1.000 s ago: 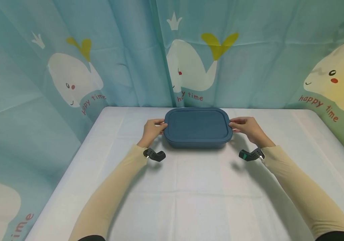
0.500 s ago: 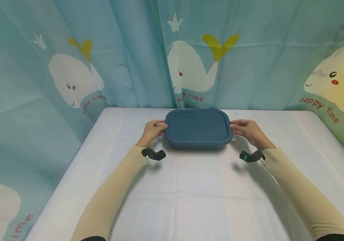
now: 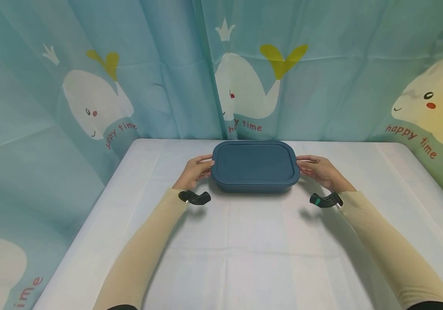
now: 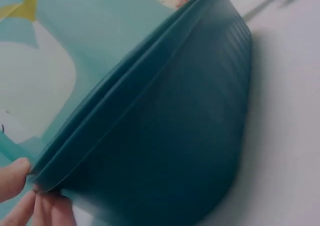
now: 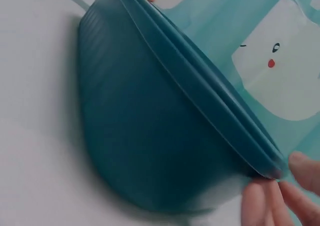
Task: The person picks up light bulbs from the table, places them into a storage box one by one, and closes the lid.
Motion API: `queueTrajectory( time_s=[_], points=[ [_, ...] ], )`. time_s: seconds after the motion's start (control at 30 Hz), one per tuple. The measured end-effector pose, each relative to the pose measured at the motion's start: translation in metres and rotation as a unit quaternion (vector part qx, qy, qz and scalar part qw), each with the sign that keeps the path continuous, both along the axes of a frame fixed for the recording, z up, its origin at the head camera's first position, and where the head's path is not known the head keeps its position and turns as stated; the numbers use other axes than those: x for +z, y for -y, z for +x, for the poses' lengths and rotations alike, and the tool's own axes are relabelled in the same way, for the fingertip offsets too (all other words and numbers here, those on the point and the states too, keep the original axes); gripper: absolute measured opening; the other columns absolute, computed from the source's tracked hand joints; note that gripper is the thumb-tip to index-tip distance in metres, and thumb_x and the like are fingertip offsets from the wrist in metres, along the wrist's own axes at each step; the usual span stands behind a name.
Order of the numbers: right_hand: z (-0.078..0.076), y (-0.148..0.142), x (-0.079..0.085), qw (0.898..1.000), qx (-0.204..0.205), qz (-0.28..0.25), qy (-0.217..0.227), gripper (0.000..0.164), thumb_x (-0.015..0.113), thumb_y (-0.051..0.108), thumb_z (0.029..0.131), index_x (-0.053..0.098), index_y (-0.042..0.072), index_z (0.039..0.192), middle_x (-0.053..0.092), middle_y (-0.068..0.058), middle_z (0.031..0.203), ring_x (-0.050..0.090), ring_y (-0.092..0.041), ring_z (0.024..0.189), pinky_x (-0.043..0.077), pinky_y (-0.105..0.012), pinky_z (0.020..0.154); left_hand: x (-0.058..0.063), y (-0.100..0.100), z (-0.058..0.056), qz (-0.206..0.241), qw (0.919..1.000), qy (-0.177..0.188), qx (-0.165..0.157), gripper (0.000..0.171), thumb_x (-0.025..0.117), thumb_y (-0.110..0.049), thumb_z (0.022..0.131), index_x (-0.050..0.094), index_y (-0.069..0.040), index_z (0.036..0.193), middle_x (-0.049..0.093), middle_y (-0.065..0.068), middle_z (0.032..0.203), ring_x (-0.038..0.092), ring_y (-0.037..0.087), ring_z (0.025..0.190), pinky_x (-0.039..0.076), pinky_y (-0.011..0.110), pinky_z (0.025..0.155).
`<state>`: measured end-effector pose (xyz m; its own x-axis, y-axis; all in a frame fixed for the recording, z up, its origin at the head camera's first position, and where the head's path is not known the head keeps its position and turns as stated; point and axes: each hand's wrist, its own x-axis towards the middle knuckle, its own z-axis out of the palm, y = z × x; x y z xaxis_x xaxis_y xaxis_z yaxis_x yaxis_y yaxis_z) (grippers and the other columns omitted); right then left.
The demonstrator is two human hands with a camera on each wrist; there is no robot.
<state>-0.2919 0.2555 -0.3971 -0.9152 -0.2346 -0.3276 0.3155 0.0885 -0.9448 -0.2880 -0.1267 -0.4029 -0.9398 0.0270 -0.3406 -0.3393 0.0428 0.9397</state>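
Observation:
A dark blue lidded food container (image 3: 255, 163) sits at the far side of the white table. My left hand (image 3: 194, 171) is at its left end, the thumb tip at the lid's edge and the other fingers just below the rim. At the right end my right hand (image 3: 324, 172) has its fingers fairly straight. In the right wrist view the right thumb (image 5: 304, 171) stands slightly off the rim, with fingertips (image 5: 255, 201) below it. The lid (image 4: 125, 86) lies on the container in both wrist views. What is inside is hidden.
The table (image 3: 260, 249) has a white cloth with creases. Behind and to the sides hangs a teal curtain (image 3: 179, 86) with whale prints, close to the container's far edge. Black straps (image 3: 195, 197) are on both wrists.
Both hands have loosened at the container's ends, their fingers straightening. The left hand has drawn slightly left and toward me. The container stays in its place on the table.

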Motion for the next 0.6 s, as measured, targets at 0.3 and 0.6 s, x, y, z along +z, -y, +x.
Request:
queueTrajectory(
  time_s=[0.3, 0.6],
  points=[
    [0.003, -0.015, 0.014, 0.995, 0.081, 0.029, -0.042, 0.066, 0.043, 0.029, 0.100, 0.014, -0.008, 0.145, 0.066, 0.018, 0.094, 0.065, 0.000, 0.091, 0.055, -0.020, 0.081, 0.017, 0.019, 0.004, 0.097, 0.9930, 0.019, -0.065, 0.049, 0.038, -0.025, 0.102, 0.030, -0.006, 0.147, 0.037, 0.020, 0.147, 0.041, 0.032, 0.133, 0.038, 0.040, 0.110],
    [0.019, -0.022, 0.060, 0.945, 0.071, 0.238, -0.214, 0.061, 0.038, 0.037, 0.101, 0.024, -0.002, 0.146, 0.049, -0.021, 0.136, 0.060, -0.008, 0.106, 0.052, -0.030, 0.095, 0.055, 0.030, 0.017, -0.097, 0.9815, -0.128, -0.105, 0.058, 0.040, -0.032, 0.100, 0.019, -0.011, 0.151, 0.022, 0.013, 0.156, 0.029, 0.030, 0.140, 0.026, 0.045, 0.117]
  ],
)
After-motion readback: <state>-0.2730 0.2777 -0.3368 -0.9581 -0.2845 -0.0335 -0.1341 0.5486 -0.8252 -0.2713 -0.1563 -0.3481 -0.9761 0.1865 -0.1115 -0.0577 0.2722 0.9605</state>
